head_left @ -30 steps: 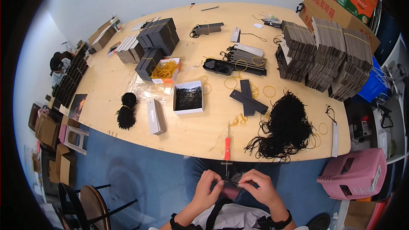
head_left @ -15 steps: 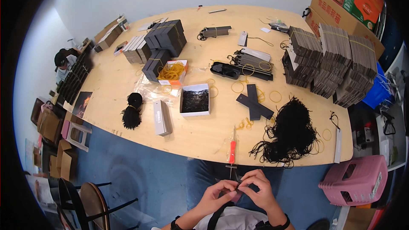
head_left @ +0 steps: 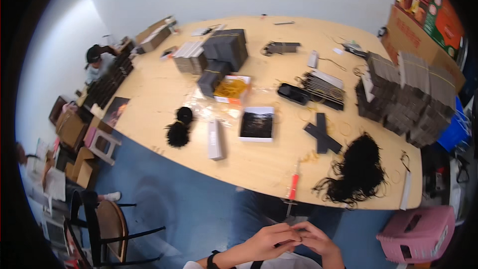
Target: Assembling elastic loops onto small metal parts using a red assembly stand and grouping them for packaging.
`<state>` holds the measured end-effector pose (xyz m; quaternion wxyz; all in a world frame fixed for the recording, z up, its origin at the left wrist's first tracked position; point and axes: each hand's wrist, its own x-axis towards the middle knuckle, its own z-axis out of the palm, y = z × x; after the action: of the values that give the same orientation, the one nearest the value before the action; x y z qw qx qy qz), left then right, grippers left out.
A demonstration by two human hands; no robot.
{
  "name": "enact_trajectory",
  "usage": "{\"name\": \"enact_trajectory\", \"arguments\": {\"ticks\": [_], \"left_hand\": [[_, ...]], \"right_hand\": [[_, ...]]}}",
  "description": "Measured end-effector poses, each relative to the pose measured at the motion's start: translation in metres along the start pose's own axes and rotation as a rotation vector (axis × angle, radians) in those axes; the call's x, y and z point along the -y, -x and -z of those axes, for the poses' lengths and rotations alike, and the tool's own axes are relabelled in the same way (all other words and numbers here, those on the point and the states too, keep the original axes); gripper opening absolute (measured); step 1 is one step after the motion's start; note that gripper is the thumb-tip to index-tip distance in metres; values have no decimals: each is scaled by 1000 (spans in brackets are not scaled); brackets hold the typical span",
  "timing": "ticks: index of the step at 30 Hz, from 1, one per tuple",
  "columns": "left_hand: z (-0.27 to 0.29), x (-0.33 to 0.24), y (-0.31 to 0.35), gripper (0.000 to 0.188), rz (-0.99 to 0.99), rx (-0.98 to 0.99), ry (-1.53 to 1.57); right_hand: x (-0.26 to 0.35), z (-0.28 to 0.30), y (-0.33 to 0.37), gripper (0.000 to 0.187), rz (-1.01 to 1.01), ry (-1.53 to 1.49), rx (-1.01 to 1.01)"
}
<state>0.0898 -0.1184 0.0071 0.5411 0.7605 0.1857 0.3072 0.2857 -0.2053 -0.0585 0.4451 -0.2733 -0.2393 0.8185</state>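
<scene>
Close together over my lap, just off the table's front edge, are my left hand (head_left: 275, 240) and my right hand (head_left: 318, 241). Both are closed, fingertips pinched and meeting. Whatever they hold, if anything, is hidden by the fingers and blur. Nearest to them, at the table edge, is a slim tool with a red handle (head_left: 294, 187), standing above a metal clamp (head_left: 290, 202). Right of it lies a loose heap of black cords (head_left: 359, 172). Two black hang tags (head_left: 322, 133) cross each other behind that.
On the wooden table (head_left: 164, 89) are an open white box of small black pieces (head_left: 257, 124), a pale stack of tags (head_left: 215, 140), a box of yellow rubber bands (head_left: 232, 88) and tall bundled tags (head_left: 428, 84). A pink stool (head_left: 418, 233) stands right. Another person (head_left: 99, 65) sits far left.
My view has swung left, so the table sits further right and lower. My hands remain together, turned so the fingers cover what lay between them; a dark piece showed there before.
</scene>
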Motion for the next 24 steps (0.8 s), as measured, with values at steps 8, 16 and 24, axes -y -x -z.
{"name": "enact_trajectory", "arguments": {"ticks": [8,16,24], "left_hand": [[20,-3,-5,16,-16,-377,-132],[30,23,-2,9,275,-610,577],[28,37,-10,13,274,-711,784]], "right_hand": [[22,-32,-14,16,100,536,-83],[31,-44,-25,29,206,725,-221],[47,-44,-3,44,187,889,-336]]}}
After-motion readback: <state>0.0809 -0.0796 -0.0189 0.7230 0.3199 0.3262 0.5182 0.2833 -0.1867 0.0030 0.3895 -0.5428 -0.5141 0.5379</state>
